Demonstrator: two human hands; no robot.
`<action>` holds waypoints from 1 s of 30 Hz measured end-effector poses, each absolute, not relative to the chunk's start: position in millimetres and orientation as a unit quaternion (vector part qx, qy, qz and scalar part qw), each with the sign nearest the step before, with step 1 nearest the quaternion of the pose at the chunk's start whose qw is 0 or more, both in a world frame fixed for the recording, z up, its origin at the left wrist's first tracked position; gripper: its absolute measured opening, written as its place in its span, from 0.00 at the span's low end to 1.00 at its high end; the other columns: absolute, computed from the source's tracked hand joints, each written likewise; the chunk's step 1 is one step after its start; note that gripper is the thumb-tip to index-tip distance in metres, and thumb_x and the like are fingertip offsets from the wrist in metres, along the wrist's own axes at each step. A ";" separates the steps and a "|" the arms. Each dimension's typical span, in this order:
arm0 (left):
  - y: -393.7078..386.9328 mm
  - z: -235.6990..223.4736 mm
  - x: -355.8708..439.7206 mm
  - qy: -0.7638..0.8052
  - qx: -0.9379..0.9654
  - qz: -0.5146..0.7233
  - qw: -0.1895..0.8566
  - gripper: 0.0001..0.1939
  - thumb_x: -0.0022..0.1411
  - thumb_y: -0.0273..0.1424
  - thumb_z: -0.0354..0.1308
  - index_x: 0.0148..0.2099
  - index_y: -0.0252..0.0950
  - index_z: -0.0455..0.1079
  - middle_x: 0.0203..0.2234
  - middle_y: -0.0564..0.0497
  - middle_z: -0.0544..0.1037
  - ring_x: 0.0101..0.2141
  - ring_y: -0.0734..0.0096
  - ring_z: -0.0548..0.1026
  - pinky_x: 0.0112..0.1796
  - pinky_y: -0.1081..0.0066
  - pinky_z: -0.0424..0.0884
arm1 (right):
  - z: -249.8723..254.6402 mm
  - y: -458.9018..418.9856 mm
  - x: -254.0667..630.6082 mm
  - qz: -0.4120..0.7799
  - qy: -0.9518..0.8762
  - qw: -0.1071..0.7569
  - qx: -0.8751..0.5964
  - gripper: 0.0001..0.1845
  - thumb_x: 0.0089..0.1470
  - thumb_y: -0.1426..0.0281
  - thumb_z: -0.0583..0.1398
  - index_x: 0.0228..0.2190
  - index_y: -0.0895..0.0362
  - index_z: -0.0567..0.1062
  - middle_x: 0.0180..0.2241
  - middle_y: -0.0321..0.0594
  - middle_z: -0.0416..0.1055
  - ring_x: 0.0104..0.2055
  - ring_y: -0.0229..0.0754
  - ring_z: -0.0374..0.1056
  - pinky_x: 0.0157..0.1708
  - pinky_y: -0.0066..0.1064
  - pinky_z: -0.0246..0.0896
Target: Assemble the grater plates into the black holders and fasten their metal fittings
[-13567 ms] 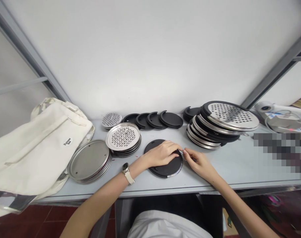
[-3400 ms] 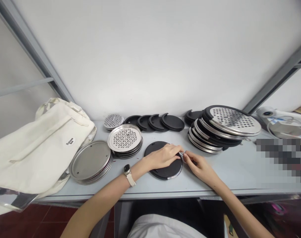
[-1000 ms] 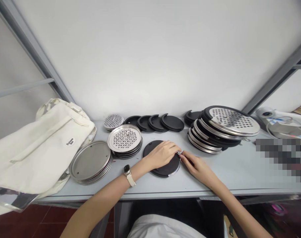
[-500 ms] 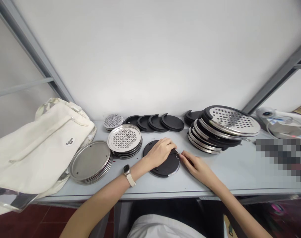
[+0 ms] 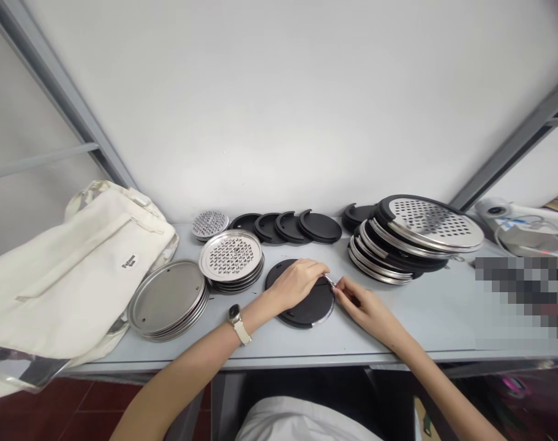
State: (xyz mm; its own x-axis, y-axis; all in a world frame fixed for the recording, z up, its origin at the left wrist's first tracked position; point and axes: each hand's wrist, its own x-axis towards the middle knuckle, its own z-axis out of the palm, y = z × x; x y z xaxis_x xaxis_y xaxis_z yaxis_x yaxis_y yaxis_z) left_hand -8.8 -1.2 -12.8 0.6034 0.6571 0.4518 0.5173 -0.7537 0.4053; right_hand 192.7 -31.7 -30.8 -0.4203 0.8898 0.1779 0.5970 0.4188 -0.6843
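A round black disc (image 5: 307, 311) with a thin bright metal rim along its right side lies flat on the table. My left hand (image 5: 297, 283) rests across its upper part, fingers bent together at its right edge. A small shiny metal ring piece (image 5: 329, 280) runs from those fingertips to my right hand (image 5: 356, 303). Thumb and index finger of the right hand pinch its near end, just beyond the disc's edge. The left fingertips hide the other end of the metal piece.
Behind stand several overlapping black discs (image 5: 321, 226). On the left are metal grater discs (image 5: 231, 256), plain metal plates (image 5: 168, 297) and a white bag (image 5: 90, 269). A leaning pile of rimmed graters (image 5: 435, 223) stands on the right, near a white device (image 5: 497, 209).
The small metal piece has turned, from a visible round loop to a thin slanted line between my fingertips. Both hands have barely shifted.
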 end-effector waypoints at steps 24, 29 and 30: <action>-2.0 -11.5 -7.6 0.342 0.884 0.309 0.078 0.11 0.67 0.26 0.46 0.44 0.35 0.70 0.37 0.49 0.72 0.41 0.68 0.69 0.46 0.68 0.66 | -33.8 -32.6 194.6 0.305 -0.786 0.264 -0.469 0.09 0.62 0.61 0.47 0.33 0.52 0.59 0.20 0.28 0.54 0.22 0.36 0.51 0.25 0.27 0.48; -2.1 -10.9 -6.0 0.353 0.874 0.324 0.079 0.10 0.68 0.26 0.46 0.44 0.34 0.68 0.38 0.49 0.72 0.42 0.68 0.69 0.46 0.67 0.65 | -34.6 -30.9 194.0 0.304 -0.781 0.272 -0.473 0.09 0.62 0.61 0.47 0.35 0.52 0.59 0.21 0.29 0.57 0.23 0.36 0.52 0.26 0.27 0.49; -2.1 -10.9 -6.0 0.353 0.874 0.323 0.079 0.10 0.68 0.26 0.46 0.44 0.34 0.68 0.38 0.49 0.73 0.41 0.68 0.69 0.46 0.68 0.65 | -34.6 -30.7 193.8 0.304 -0.781 0.272 -0.473 0.09 0.62 0.61 0.47 0.35 0.52 0.59 0.21 0.29 0.58 0.23 0.36 0.52 0.26 0.27 0.49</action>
State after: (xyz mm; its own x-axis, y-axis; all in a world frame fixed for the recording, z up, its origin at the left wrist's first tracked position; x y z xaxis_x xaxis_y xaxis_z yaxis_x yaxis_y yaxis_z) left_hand -6.0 -2.1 -10.9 0.5417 0.6684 0.5097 0.5665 -0.7383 0.3661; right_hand 193.8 -30.7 -34.6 -0.4054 0.9037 0.1376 0.5731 0.3686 -0.7319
